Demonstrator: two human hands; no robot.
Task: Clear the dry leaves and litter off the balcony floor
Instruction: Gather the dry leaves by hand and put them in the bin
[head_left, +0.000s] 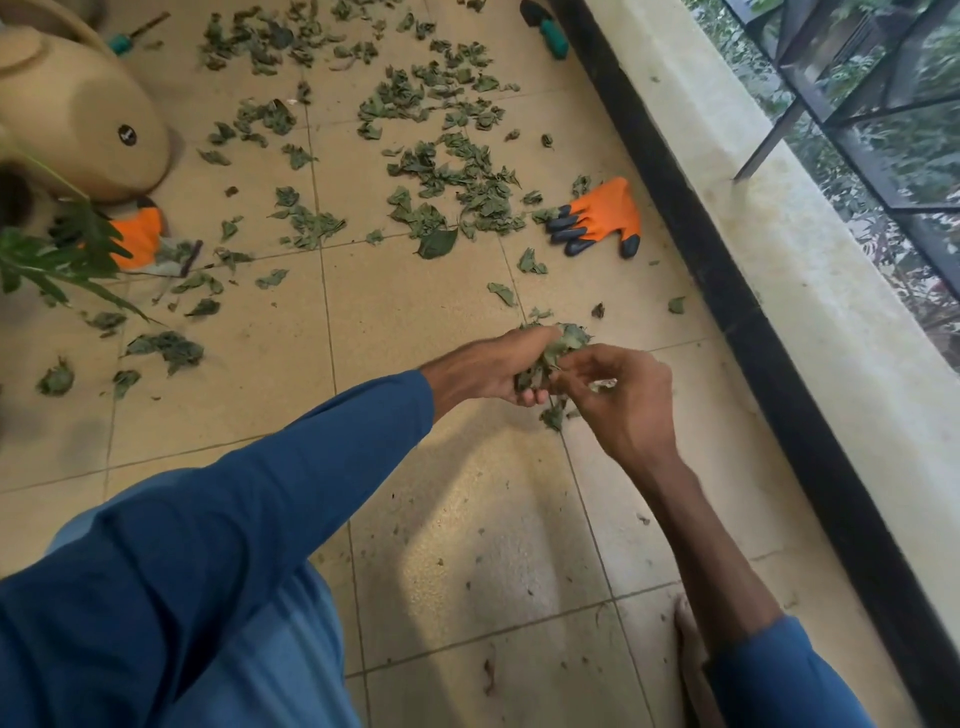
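Balcony floor (415, 322) is laid in large square beige tiles, matt and speckled, with thin dark grout lines; fine crumbs and dust are scattered over the near tiles. Along the right side a black skirting strip (727, 270) is seen, then a pale, stained concrete ledge (810, 260), then a dark metal grille (852, 119) with foliage beyond. At far left a tan, smooth, rounded plastic watering can (88, 109) is tipped on its side, with fresh green stems (57, 254) in front of it. Dry leaves (447, 171), curled, crinkled and dull green, are strewn across the far tiles in loose clusters, too many to count; single ones lie nearer. Two orange knit gloves are counted: one glove (597, 218) with black fingertips lies flat near the skirting, the other glove (137, 236) is partly hidden under the can. Two teal-handled tools are noted, one (130, 39) at top left, one (548, 28) at top centre; their types cannot be told. Two blue sleeves are seen. The left hand (493, 364) is clenched around a crumpled bunch of leaves (550, 353), held above the floor; the right hand (618, 395) is pinched together on the same bunch.
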